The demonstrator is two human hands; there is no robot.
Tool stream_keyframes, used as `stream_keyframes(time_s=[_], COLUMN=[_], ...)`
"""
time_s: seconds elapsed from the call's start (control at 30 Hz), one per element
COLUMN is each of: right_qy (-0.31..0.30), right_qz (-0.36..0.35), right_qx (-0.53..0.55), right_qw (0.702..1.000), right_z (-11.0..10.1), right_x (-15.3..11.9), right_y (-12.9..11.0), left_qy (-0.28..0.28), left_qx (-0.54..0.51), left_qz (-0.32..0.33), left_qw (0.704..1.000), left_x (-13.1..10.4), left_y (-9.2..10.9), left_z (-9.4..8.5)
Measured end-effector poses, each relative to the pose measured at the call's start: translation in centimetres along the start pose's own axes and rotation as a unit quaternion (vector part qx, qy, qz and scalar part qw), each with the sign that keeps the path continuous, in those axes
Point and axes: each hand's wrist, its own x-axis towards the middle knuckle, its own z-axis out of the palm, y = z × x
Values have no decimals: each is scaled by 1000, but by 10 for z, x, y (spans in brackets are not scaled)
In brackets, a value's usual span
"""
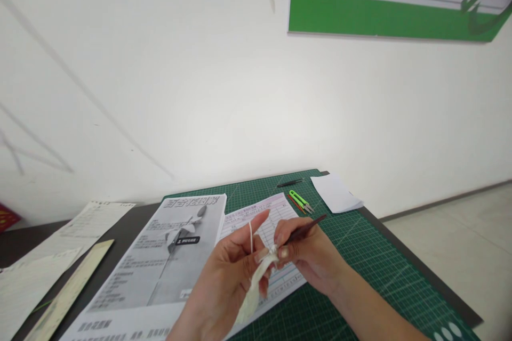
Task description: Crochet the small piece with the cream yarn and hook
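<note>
My left hand [236,261] pinches a strip of cream crochet work [252,290], which hangs down below its fingers. A strand of white yarn [251,237] runs over the raised left index finger. In my right hand [306,250] is a crochet hook with a dark handle [306,228], held like a pencil. Its tip meets the top of the crochet work between both hands; the exact stitch is too small to make out. Beneath the hands lies a printed form with a table [276,208], partly covered by them.
Green thread snips [300,200] lie beyond the right hand on the green cutting mat [344,282], near a dark slim tool [290,183]. White paper [334,192] rests at the mat's right edge. A printed pattern sheet [152,266], a pale ruler-like strip [72,287] and handwritten papers [92,224] are leftward.
</note>
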Motion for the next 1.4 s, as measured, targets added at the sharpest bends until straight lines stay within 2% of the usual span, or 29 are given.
stream_keyframes(time_s=[0.1, 0.2, 0.37, 0.43, 0.57, 0.63, 0.83, 1.03, 1.23, 1.4], right_qy=[9, 24, 49, 44, 42, 30, -16, -12, -21, -15], right_qz=[5, 3, -71, -97, -153, -186, -246, -239, -248, -239], right_qx=[26, 34, -63, -102, -197, -252, -346, -350, -334, -314], right_qw=[1000, 999, 994, 989, 967, 949, 905, 906, 909, 919], right_z=[1, 1, 0, -1, -4, -4, -4, -4, -4, -3], right_x=[0, -1, -1, 0, -1, -3, -6, -7, -6, -5], right_y=[2, 2, -5, -8, -12, -14, -17, -14, -14, -15], left_qy=[3, 28, 84, 90, 38, 26, 72, 88, 144, 135], left_qx=[18, 75, 162, 171, 135, 127, 149, 144, 229, 246], left_qz=[47, 121, 198, 198, 137, 130, 118, 133, 179, 201], left_qw=[999, 989, 963, 961, 981, 983, 979, 977, 946, 939], left_x=[-2, -4, -8, -9, -8, -8, -7, -7, -6, -6], left_y=[-3, -6, -8, -7, -3, -2, -3, -7, -10, -10], left_z=[3, 6, 10, 11, 7, 5, 7, 12, 15, 8])
